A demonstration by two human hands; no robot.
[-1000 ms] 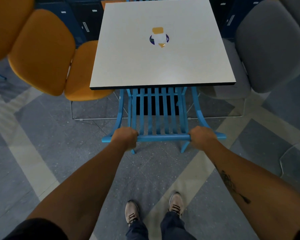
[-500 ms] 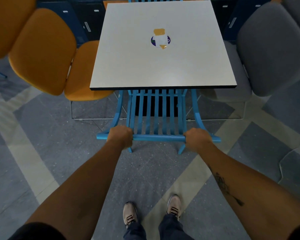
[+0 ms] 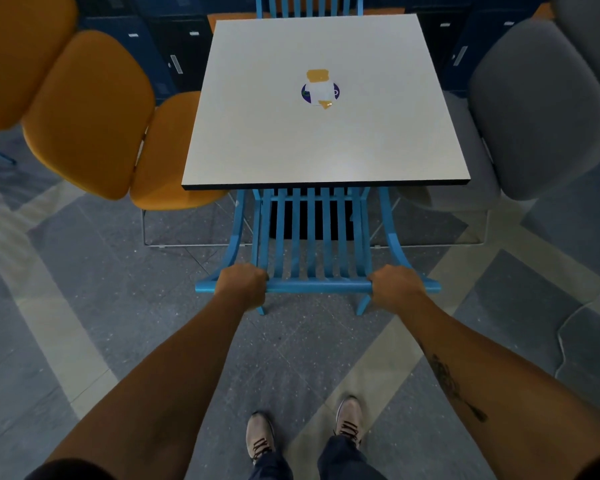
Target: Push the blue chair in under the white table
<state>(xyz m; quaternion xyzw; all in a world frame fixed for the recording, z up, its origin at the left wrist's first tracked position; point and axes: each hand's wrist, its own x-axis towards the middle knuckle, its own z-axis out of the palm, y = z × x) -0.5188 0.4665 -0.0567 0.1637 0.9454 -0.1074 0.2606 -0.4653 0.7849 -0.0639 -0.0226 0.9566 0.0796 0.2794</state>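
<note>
On chair (image 3: 317, 233) rail, hands clenched

Your blue slatted chair (image 3: 314, 237) met a white, black-edged counter (image 3: 291, 150); left of the counter sat an orange chair (image 3: 90, 112), right a grey one (image 3: 534, 105).

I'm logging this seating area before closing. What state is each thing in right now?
blue chair: upright, seat partly under the table, back rail still out
white table: upright, a sticker at its centre
left hand: closed on the chair's back rail
right hand: closed on the same rail
orange chair: at the table's left side
grey chair: at its right side
</note>
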